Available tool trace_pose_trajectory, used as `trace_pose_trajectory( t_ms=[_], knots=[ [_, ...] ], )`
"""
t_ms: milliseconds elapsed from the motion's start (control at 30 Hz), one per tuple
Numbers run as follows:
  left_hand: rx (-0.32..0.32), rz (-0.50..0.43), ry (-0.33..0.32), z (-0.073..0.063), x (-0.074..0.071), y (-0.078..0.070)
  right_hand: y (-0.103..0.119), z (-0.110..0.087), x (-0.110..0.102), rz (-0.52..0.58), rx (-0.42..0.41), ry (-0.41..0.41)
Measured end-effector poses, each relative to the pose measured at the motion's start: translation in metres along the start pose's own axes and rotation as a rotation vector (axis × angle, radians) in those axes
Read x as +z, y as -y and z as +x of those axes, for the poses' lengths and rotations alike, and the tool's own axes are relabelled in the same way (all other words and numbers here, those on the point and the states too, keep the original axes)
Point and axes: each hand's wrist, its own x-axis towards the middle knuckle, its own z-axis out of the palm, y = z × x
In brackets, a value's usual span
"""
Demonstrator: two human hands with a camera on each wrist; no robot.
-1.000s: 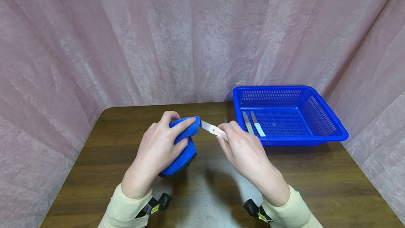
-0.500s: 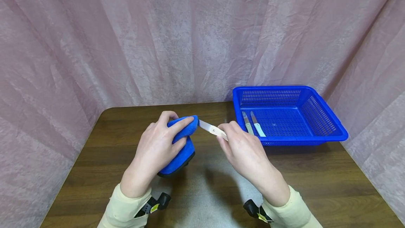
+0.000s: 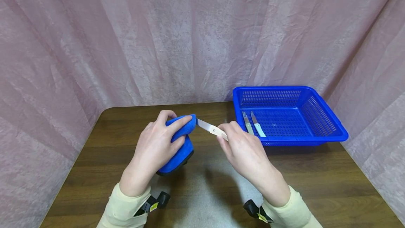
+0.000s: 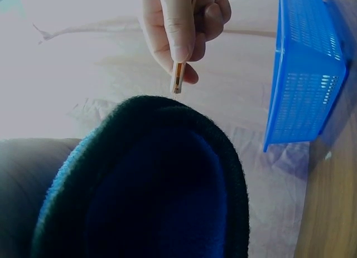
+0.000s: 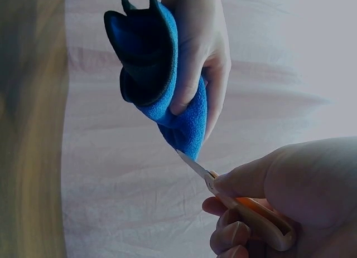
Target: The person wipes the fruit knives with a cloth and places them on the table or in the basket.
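Observation:
A blue cloth [image 3: 178, 157] with a dark edge is bunched in my left hand [image 3: 155, 143], whose thumb and fingers pinch its upper fold. Out of that fold, toward the right, comes the blade of a folding knife [image 3: 207, 126] with a cream handle. My right hand [image 3: 245, 149] grips the handle; in the right wrist view its thumb [image 5: 245, 180] presses along the handle near the pivot. The cloth [image 5: 192, 121] covers the tip end of the blade. In the left wrist view the cloth's dark-edged underside [image 4: 162, 174] fills the lower middle.
A blue plastic basket [image 3: 319, 138] stands on the wooden table [image 3: 110, 143] at the right. Inside, along its left side, lie a grey-green handled knife [image 3: 248, 123] and a pale blue handled knife [image 3: 258, 124]. Pink curtains [image 3: 190, 38] hang behind and at both sides.
My left hand and the cloth have slid slightly left along the blade, away from the handle, so a little more blade shows. The right hand has stayed still.

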Motion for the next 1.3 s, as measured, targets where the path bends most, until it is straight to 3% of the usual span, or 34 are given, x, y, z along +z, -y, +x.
trace_pose_trajectory(
  t_ms=[800,1300],
  knots=[
    [-0.045,0.002,0.01,0.001,-0.002,0.007,-0.002,0.001,0.001,-0.001,-0.013,-0.036],
    [-0.062,0.002,-0.005,-0.005,0.001,0.017,-0.015,0.01,0.007,0.017,0.008,-0.08]
  ],
)
